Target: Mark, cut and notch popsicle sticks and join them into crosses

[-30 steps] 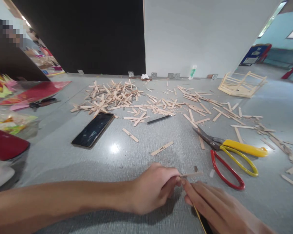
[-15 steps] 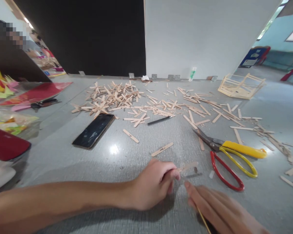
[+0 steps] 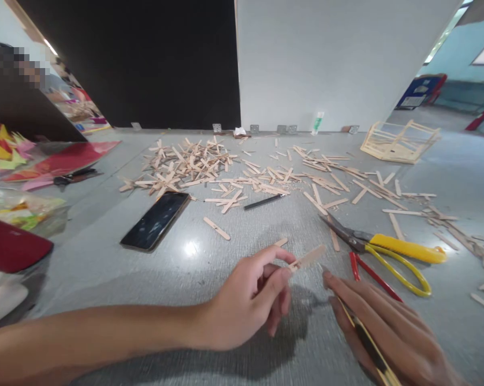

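Observation:
Pinched between the thumb and index finger of my left hand [image 3: 258,297] is a small wooden stick [image 3: 311,257], its free end pointing right. My right hand [image 3: 386,321] grips a yellow and black craft knife [image 3: 368,346], whose tip points toward the stick without touching it. Just behind my left fingers, another stick [image 3: 281,243] lies partly hidden. Scissors with red and yellow handles [image 3: 402,271] lie beyond my right hand, beside a yellow-handled tool [image 3: 406,248].
A large stick pile [image 3: 193,163] and scattered sticks spread across the grey table [image 3: 145,279]. A phone [image 3: 155,221] lies left, a black pen [image 3: 263,201] in the middle. A stick frame [image 3: 400,142] stands back right, a glue tube [image 3: 317,123] by the upright board.
My left hand has lifted and tilted the stick upward. My right hand has moved right, away from the stick, showing more of the knife and covering part of the red scissor handle.

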### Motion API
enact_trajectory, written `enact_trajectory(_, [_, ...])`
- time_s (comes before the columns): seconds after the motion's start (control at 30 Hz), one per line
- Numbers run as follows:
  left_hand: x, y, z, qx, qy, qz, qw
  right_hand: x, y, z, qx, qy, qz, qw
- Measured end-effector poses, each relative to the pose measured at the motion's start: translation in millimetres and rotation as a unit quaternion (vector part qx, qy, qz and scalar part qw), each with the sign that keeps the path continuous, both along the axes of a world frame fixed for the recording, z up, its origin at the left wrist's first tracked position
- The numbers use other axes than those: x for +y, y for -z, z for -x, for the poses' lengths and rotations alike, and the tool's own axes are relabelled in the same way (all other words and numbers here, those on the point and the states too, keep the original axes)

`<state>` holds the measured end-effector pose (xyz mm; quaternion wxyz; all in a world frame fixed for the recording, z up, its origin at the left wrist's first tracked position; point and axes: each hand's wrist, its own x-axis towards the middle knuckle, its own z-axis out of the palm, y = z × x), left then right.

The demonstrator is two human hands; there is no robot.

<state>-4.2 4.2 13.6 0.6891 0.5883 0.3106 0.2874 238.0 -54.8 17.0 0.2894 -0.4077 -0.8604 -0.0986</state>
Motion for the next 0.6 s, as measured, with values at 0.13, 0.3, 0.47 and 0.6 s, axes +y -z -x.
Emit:
enact_trajectory(0.13, [-2,-13.9,3,-0.004,-0.008,0.005,1.000,10,6.6,-5,-0.070,-0.003,0.026,0.997])
enact_trajectory(0.3, [-2,-33.2,8,0.023,-0.005,0.000,1.000,23,17.4,-34,-0.133,0.195,-0.020,0.972])
enact_trajectory(0.47, [4,-61.6,19,0.043,-0.064,-0.075,0.994,32,17.3,-72,-0.153,0.160,-0.047,0.974])
enact_trajectory(0.6, [10,-82.0,27,0.052,-0.067,-0.102,0.991,34,22.6,-87,-0.090,0.134,-0.026,0.987])
